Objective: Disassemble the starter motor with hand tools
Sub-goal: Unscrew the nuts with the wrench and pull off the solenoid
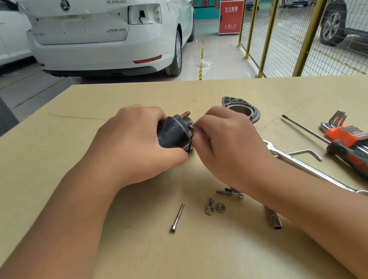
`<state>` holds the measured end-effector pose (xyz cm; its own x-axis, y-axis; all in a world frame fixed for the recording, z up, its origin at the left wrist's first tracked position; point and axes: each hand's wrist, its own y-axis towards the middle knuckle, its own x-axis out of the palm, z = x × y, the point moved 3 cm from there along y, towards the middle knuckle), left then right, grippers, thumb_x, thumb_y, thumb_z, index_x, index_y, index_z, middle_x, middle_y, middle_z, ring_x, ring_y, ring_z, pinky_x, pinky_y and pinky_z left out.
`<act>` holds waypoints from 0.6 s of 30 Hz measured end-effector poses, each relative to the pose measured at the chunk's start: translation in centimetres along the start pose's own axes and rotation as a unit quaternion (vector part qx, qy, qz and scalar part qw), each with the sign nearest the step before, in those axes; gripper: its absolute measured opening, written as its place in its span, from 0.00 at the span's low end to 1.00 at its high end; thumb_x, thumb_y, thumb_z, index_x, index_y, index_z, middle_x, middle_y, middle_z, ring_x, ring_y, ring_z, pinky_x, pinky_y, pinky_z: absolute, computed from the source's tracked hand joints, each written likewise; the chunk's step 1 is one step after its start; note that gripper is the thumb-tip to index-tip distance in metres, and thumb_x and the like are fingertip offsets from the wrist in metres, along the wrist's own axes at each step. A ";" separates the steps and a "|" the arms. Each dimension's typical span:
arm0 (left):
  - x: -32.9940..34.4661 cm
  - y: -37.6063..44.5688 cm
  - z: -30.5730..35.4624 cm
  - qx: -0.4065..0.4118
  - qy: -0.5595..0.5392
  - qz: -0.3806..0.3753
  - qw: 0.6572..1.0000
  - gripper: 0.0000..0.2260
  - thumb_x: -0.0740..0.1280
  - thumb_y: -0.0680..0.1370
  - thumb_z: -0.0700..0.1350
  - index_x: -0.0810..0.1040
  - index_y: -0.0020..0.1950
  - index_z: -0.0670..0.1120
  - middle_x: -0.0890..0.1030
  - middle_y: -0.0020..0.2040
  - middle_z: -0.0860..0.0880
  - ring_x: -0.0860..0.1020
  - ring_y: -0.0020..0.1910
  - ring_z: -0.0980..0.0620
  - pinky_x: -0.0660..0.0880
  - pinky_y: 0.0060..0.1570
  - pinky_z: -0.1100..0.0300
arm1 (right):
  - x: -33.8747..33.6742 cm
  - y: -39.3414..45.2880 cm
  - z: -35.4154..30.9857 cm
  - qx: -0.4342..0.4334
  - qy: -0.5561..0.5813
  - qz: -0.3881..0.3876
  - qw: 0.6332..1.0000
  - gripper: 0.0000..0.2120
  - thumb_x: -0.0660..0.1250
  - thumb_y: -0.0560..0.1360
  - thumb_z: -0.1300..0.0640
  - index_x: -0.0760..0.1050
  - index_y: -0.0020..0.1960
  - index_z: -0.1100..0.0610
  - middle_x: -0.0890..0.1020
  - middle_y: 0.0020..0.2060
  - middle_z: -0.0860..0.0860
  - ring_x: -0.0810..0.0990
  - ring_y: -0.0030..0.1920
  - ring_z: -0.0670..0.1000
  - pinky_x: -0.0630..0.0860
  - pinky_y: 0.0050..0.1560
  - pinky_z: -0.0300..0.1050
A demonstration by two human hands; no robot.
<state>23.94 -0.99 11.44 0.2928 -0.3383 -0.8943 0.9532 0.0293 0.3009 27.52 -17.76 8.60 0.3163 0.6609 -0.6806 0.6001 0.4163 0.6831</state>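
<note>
The dark motor body (pixel 174 134) was held just above the middle of the tan table (pixel 43 181), lying roughly on its side with its terminal end turned to the right, where a copper-coloured stud (pixel 185 114) stuck out at the top. The left hand (pixel 132 146) was wrapped round the body, fingers curled over the far side and thumb underneath. The right hand (pixel 225 138) met it from the right, its fingertips bunched together on something small at the rim of the terminal end (too small and too hidden to name), so the pinch was plain but its object was not.

Just behind the right hand lay a grey cast end housing (pixel 242 108) flat on the table, partly hidden by the knuckles. Nearer the person, below the hands, loose fasteners were scattered: a long socket-head bolt (pixel 177 218) on its own to the left, two nuts (pixel 214 208) touching or nearly so, and another bolt (pixel 230 193) beside the right wrist. A small socket (pixel 273 220) showed below the right forearm.

Off to the right lay the tools: a long spanner (pixel 310 167) running diagonally, a loose hex key (pixel 304 152) lying across it, a red-and-black-handled screwdriver (pixel 353 156), and a set of hex keys (pixel 361 139) in an orange holder.

Beyond the table stood a white car (pixel 103 28) and a yellow-framed mesh fence (pixel 281 33).
</note>
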 end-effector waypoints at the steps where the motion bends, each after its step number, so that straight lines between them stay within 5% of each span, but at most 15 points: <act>1: 0.0 -0.1 0.0 -0.002 0.001 -0.001 1.000 0.19 0.69 0.60 0.65 0.77 0.44 0.55 0.78 0.42 0.55 0.77 0.41 0.52 0.77 0.40 0.53 | -0.1 0.1 0.0 -0.008 -0.002 -0.006 1.000 0.15 0.61 0.80 0.59 0.80 0.41 0.66 0.77 0.37 0.58 0.75 0.36 0.61 0.74 0.38 0.57; 6: 0.2 -0.3 0.4 0.002 0.034 0.014 0.999 0.19 0.69 0.62 0.63 0.74 0.48 0.56 0.73 0.45 0.56 0.74 0.45 0.49 0.68 0.41 0.54 | 0.1 0.1 0.3 -0.021 -0.018 -0.021 0.999 0.15 0.62 0.82 0.59 0.76 0.39 0.66 0.74 0.34 0.58 0.73 0.34 0.61 0.73 0.36 0.57; 10: 0.6 -0.4 0.9 0.015 0.083 0.049 0.995 0.20 0.72 0.67 0.61 0.74 0.53 0.54 0.72 0.47 0.53 0.73 0.44 0.46 0.70 0.50 0.50 | 0.3 0.5 0.5 -0.018 -0.024 -0.014 0.999 0.14 0.63 0.80 0.60 0.73 0.37 0.64 0.72 0.32 0.55 0.71 0.32 0.60 0.72 0.34 0.56; 18: 0.7 -0.6 1.8 0.051 0.159 0.102 0.981 0.20 0.73 0.69 0.55 0.74 0.58 0.51 0.72 0.52 0.50 0.74 0.48 0.44 0.70 0.50 0.48 | 0.2 1.3 1.0 -0.047 0.003 -0.014 0.999 0.12 0.65 0.73 0.64 0.68 0.31 0.61 0.65 0.28 0.51 0.64 0.28 0.55 0.64 0.30 0.48</act>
<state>23.41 -2.92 11.16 0.5009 -0.0244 -0.8652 0.8645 -0.0342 0.5014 29.09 -17.67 9.09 0.2952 0.6523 -0.6981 0.5369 0.4912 0.6859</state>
